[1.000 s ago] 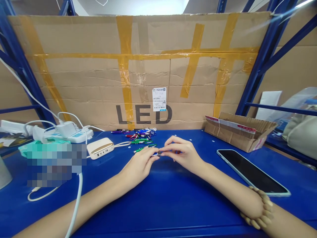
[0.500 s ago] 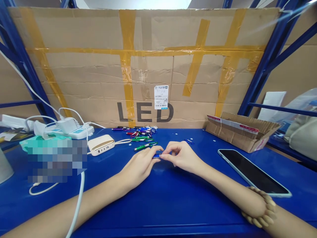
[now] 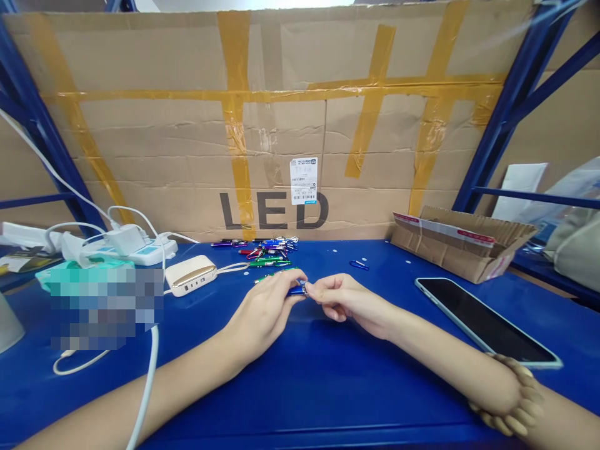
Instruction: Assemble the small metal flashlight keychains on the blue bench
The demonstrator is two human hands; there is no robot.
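Observation:
My left hand [image 3: 265, 309] grips a small blue keychain flashlight [image 3: 297, 290] just above the blue table [image 3: 300, 381]. My right hand [image 3: 340, 300] pinches the flashlight's metal end with its fingertips. Both hands meet at the table's middle. Behind them lies a pile of several small coloured flashlights [image 3: 262, 250], green, red, purple and blue, by the cardboard wall. A loose blue clip [image 3: 359, 264] rests on the table to the right of the pile.
A white power bank [image 3: 190, 275] and a power strip with chargers [image 3: 129, 245] are at the left, with white cables trailing forward. A phone [image 3: 485, 320] lies at the right, an open cardboard box [image 3: 462, 244] behind it. A taped cardboard sheet [image 3: 281, 125] forms the back wall.
My right hand's fingers have curled in lower and now pinch the flashlight's end; both hands stayed at the table's middle. The view shifted slightly.

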